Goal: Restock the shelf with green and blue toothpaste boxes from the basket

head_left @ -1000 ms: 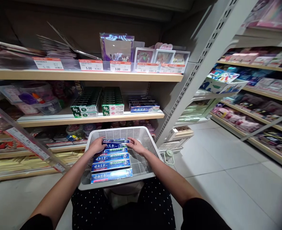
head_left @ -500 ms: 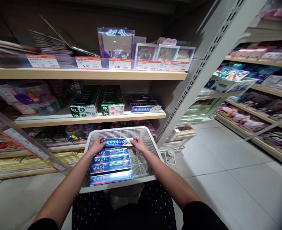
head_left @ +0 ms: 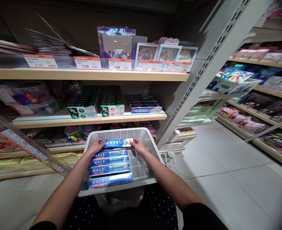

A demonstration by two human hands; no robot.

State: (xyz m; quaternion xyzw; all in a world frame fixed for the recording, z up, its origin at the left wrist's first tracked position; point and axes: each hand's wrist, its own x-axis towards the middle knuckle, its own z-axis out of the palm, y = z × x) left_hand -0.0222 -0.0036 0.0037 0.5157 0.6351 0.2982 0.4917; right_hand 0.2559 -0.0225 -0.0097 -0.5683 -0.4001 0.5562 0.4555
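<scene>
Both my hands grip a blue toothpaste box [head_left: 114, 143] by its two ends, over the far side of a grey perforated basket [head_left: 148, 135]. My left hand [head_left: 97, 147] pinches the box's left end; my right hand [head_left: 138, 147] has the white-and-red right end between its fingers. Several more blue toothpaste boxes [head_left: 109, 169] lie in rows on the basket's left half. The basket rests at my lap. On the shelf beyond stand two rows of green-and-white boxes [head_left: 112, 108] and a group of dark blue boxes [head_left: 145, 109].
An upper shelf [head_left: 88, 74] with price tags overhangs the middle shelf [head_left: 121, 119]. At right rises a slotted metal upright [head_left: 203, 70]. A pale green bottle-like item [head_left: 170, 157] stands on the tiled floor [head_left: 210, 169]. A slanted tag rail [head_left: 23, 143] is at left.
The toothpaste box has turned slightly in my hands, so its right end now shows white and red instead of white and green. Both hands stay in nearly the same place.
</scene>
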